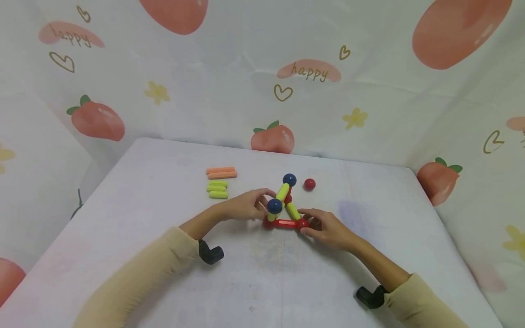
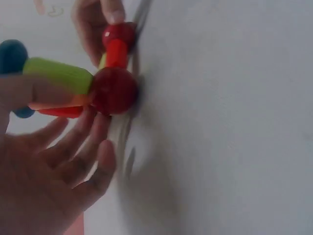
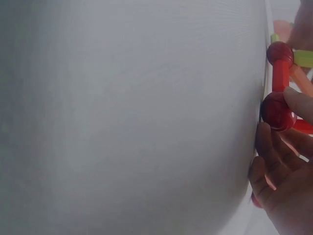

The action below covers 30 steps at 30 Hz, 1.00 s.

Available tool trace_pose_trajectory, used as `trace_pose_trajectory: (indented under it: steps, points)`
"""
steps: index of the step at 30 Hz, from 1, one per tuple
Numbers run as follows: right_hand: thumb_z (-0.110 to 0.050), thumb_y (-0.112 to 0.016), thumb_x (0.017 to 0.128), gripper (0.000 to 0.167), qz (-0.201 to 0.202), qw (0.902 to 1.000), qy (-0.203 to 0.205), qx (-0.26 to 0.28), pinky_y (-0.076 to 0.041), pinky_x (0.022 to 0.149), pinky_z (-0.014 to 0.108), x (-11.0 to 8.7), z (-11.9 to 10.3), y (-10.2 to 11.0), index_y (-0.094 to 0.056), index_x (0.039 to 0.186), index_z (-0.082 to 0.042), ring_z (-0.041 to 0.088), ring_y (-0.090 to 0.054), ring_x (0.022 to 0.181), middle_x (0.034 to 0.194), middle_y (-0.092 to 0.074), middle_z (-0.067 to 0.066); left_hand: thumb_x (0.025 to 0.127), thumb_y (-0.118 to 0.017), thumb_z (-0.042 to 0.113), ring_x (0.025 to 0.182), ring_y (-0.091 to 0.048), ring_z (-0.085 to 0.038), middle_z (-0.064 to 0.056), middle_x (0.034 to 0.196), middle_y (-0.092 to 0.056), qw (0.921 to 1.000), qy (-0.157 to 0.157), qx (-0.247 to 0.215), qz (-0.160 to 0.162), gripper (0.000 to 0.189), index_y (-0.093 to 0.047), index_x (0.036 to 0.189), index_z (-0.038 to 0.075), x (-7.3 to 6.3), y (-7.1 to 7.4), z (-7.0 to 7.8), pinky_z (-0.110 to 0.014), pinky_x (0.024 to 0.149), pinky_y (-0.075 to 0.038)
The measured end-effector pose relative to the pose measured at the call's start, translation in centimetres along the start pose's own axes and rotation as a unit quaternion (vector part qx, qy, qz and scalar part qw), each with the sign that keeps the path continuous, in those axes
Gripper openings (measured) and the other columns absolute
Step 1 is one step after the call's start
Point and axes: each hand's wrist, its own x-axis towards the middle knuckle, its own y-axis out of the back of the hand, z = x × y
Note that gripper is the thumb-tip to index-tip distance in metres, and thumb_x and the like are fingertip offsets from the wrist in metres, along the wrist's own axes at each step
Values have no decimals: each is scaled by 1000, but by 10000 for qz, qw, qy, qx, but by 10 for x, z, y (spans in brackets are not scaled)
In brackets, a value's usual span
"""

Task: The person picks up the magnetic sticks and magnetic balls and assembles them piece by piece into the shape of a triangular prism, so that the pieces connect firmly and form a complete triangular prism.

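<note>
A ball-and-rod building-toy frame stands on the table, joined from red and yellow-green rods and red balls, with a blue ball (image 1: 274, 206) at the near top and another blue ball (image 1: 289, 179) behind it. My left hand (image 1: 245, 206) holds the frame's left side, its thumb and fingers curved about the yellow-green rod (image 2: 61, 73) and the near-left red ball (image 2: 116, 91). On the right, thumb and fingertips of my right hand (image 1: 329, 230) pinch the near-right red ball (image 3: 278, 111). A red rod (image 1: 285, 223) joins these two balls along the near edge. An orange rod (image 3: 302, 81) also shows.
Behind the frame, to the right, lies a loose red ball (image 1: 309, 184). Orange rods (image 1: 222, 174) lie side by side at the back left, with yellow-green rods (image 1: 217, 188) in front of them. A printed cloth (image 1: 229, 91) hangs behind the white table (image 1: 254, 282).
</note>
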Motion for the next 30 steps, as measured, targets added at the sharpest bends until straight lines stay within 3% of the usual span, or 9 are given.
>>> trace_pose_trajectory:
  steps: [3, 10, 15, 20, 26, 30]
  points:
    - [-21, -74, 91, 56, -5, 10000, -23, -17, -54, 75, 23, 0, 0, 0, -54, 139, 0, 17, -61, 89, 110, -68, 7, 85, -79, 17, 92, -62, -16, -4, 107, -61, 9982, -128, 550, -191, 69, -42, 143, 11, -2, -6, -7, -30, 83, -54]
    - [-22, -74, 91, 56, -73, 10000, 37, -20, -55, 74, 24, 1, -3, 2, -55, 138, 1, 17, -62, 89, 110, -69, 7, 81, -84, 16, 77, -62, -15, -1, 94, -62, 9956, -394, 741, 429, 66, -48, 136, 10, -1, -15, -11, -27, 74, -54]
    - [-24, -70, 94, 52, -142, 9999, 84, -1, -56, 74, 25, 4, -2, 6, -56, 137, 1, 17, -63, 87, 110, -69, 8, 82, -81, 9, 90, -66, -16, -3, 102, -65, 9923, -604, 855, 666, 63, -49, 136, 10, -3, -8, -12, -30, 84, -55]
    - [-23, -68, 95, 55, 116, 9999, -78, -5, -56, 74, 26, 8, 2, 8, -51, 141, 0, 18, -65, 88, 116, -67, 13, 87, -75, 3, 106, -66, -22, -9, 114, -67, 9904, -695, 827, 866, 56, -51, 136, 10, 1, 1, -18, -36, 95, -53]
    - [-19, -70, 94, 59, 544, 9979, -354, 32, -57, 78, 29, 14, 8, 11, -45, 145, -4, 22, -65, 93, 131, -59, 18, 91, -68, -2, 117, -63, -23, -9, 123, -68, 9931, -639, 645, 742, 56, -49, 141, 14, 11, 8, -21, -41, 104, -47]
    - [-17, -71, 93, 52, 512, 9979, -378, 103, -56, 75, 30, 18, 8, 12, -51, 139, -3, 20, -63, 87, 123, -64, 15, 92, -66, -2, 120, -61, -22, -8, 126, -67, 9940, -531, 626, 719, 59, -46, 145, 15, 21, 6, -20, -41, 106, -45]
